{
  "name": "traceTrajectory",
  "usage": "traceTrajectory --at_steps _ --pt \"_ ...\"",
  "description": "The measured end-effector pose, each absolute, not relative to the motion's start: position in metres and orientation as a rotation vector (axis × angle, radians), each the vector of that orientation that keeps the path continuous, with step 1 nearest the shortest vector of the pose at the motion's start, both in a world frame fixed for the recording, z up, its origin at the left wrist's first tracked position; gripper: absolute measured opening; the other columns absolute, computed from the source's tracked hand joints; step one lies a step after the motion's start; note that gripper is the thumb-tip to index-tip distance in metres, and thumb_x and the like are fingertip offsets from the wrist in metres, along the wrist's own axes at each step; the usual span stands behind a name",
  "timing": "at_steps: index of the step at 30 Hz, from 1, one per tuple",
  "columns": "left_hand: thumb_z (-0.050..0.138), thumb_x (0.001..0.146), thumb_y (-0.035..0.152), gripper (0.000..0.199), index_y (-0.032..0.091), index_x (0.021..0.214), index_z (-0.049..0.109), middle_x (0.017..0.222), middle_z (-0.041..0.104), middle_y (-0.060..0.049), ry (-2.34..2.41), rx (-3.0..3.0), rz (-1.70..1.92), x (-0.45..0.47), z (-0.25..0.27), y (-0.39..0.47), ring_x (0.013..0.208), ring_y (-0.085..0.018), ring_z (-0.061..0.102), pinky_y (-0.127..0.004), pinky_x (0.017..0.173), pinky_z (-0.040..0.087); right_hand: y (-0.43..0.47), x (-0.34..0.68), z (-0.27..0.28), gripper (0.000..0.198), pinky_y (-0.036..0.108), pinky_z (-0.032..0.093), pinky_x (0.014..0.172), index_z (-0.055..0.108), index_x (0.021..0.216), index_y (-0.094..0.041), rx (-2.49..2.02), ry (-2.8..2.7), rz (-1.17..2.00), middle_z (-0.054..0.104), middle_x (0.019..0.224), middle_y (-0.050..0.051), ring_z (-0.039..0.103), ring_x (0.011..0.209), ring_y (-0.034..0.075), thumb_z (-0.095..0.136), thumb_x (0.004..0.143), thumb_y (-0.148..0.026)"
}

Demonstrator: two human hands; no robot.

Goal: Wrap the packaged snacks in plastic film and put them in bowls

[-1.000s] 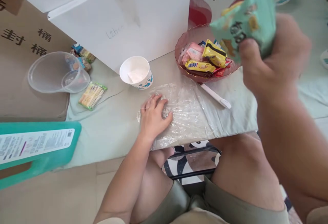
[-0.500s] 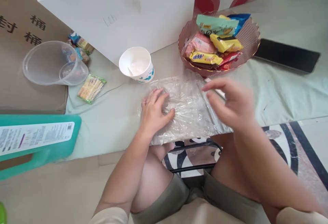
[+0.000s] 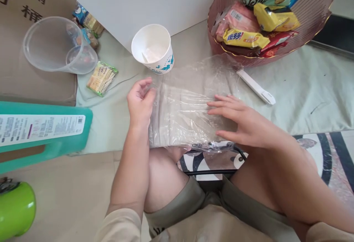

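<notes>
A clear plastic bag [image 3: 188,113] lies spread over the front of the cloth-covered table, wrinkled and shiny. At its left edge is my left hand [image 3: 140,102], fingers curled and thumb pressed toward them, pinching the plastic. My right hand [image 3: 238,120] rests on the right part of the bag, palm down with the fingers spread. Just beyond the bag's right side lies a white box cutter [image 3: 257,87]. A white paper cup [image 3: 152,48] with a blue leaf pattern stands behind the bag.
Wrapped snacks fill a pink ribbed bowl [image 3: 306,37]; a black phone [image 3: 337,35] lies beside it. Leftward are a clear plastic tub [image 3: 45,46], a toothpick packet [image 3: 102,79], a teal jug [image 3: 66,138] and a cardboard box [image 3: 38,87]. A white box [image 3: 177,2] stands behind.
My left hand has shifted from lying on the bag to its left edge. My right hand has lowered onto the bag. The bag appears turned, and the box cutter is now uncovered.
</notes>
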State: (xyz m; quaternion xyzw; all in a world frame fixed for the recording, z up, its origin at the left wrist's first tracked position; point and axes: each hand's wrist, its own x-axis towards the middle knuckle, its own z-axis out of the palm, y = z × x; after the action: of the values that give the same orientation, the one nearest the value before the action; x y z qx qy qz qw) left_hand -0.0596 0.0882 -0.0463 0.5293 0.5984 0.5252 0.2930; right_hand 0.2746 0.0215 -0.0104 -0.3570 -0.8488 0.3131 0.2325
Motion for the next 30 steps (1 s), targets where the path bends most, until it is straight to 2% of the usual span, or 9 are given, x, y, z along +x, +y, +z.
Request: traceTrajectory --at_steps 4,9,11,15,18,22,24,27,30 --pt "0.076 0.074 0.021 0.021 0.021 0.094 0.072 0.103 0.078 -0.004 1.602 1.464 1.418 -0.061 -0.046 0.088 0.105 -0.019 0.075 -0.034 0.099 0.061 0.016 0.308 0.003 0.042 0.064 0.046 0.123 0.064 0.124 -0.033 -1.01 -2.361 0.838 0.068 0.147 0.001 0.048 0.154 0.033 0.05 0.09 -0.014" --pt "0.075 0.073 0.018 0.016 0.021 0.088 0.069 0.099 0.077 -0.004 1.585 1.463 1.399 -0.064 -0.049 0.088 0.102 -0.018 0.075 -0.029 0.091 0.061 0.009 0.326 -0.013 0.053 0.083 0.036 0.118 0.065 0.135 -0.04 -1.166 -2.45 0.635 0.054 0.162 0.002 0.033 0.16 0.047 0.055 0.088 -0.017" --pt "0.075 0.074 0.018 0.015 0.02 0.088 0.069 0.1 0.077 -0.004 1.583 1.443 1.372 -0.065 -0.049 0.089 0.101 -0.018 0.075 -0.029 0.091 0.06 0.007 0.319 -0.02 0.047 0.081 0.033 0.121 0.069 0.131 -0.041 -1.16 -2.467 0.636 0.051 0.165 0.001 0.032 0.16 0.048 0.061 0.089 -0.021" --pt "0.078 0.075 0.024 0.016 0.02 0.089 0.072 0.103 0.077 -0.004 1.55 1.452 1.344 -0.063 -0.048 0.088 0.101 -0.018 0.074 -0.03 0.091 0.059 0.006 0.299 -0.015 0.016 0.076 0.026 0.127 0.079 0.1 -0.034 -1.052 -2.415 0.645 0.057 0.16 0.0 0.031 0.162 0.041 0.064 0.096 -0.03" --pt "0.081 0.079 0.033 0.014 0.022 0.087 0.075 0.103 0.077 -0.004 1.449 1.524 1.468 -0.063 -0.042 0.082 0.102 -0.019 0.074 -0.033 0.094 0.059 0.008 0.285 -0.008 0.012 0.066 0.026 0.131 0.073 0.088 -0.029 -0.924 -2.233 0.717 0.073 0.139 0.002 0.044 0.156 0.034 0.065 0.096 -0.028" --pt "0.075 0.089 0.047 0.021 0.027 0.091 0.079 0.104 0.076 -0.004 1.107 1.756 1.553 -0.074 -0.017 0.063 0.109 -0.023 0.073 -0.042 0.105 0.058 0.01 0.276 -0.015 0.011 0.056 0.042 0.126 0.061 0.086 -0.026 -0.931 -1.941 0.859 0.082 0.1 0.002 0.073 0.126 0.027 0.063 0.096 -0.026" --pt "0.073 0.09 0.055 0.029 0.029 0.099 0.078 0.108 0.077 -0.005 0.997 1.949 1.385 -0.077 -0.001 0.05 0.113 -0.027 0.073 -0.047 0.109 0.057 0.011 0.276 -0.023 0.014 0.056 0.046 0.122 0.059 0.086 -0.026 -0.962 -1.878 0.917 0.082 0.095 0.002 0.077 0.116 0.027 0.062 0.098 -0.031" --pt "0.086 0.071 0.064 0.064 0.027 0.121 0.074 0.128 0.075 -0.009 1.062 2.224 0.8 -0.067 0.016 0.028 0.134 -0.038 0.064 -0.058 0.119 0.05 0.011 0.277 -0.028 0.021 0.059 0.045 0.122 0.056 0.085 -0.026 -1.036 -1.816 0.963 0.083 0.097 0.002 0.077 0.116 0.028 0.059 0.1 -0.04" --pt "0.091 0.068 0.046 0.072 0.024 0.133 0.068 0.143 0.068 -0.013 1.27 2.354 0.505 -0.041 0.012 0.009 0.147 -0.043 0.053 -0.062 0.124 0.042 0.011 0.277 -0.026 0.023 0.06 0.045 0.123 0.054 0.083 -0.028 -1.136 -1.773 0.996 0.083 0.099 0.003 0.077 0.118 0.029 0.056 0.101 -0.042"
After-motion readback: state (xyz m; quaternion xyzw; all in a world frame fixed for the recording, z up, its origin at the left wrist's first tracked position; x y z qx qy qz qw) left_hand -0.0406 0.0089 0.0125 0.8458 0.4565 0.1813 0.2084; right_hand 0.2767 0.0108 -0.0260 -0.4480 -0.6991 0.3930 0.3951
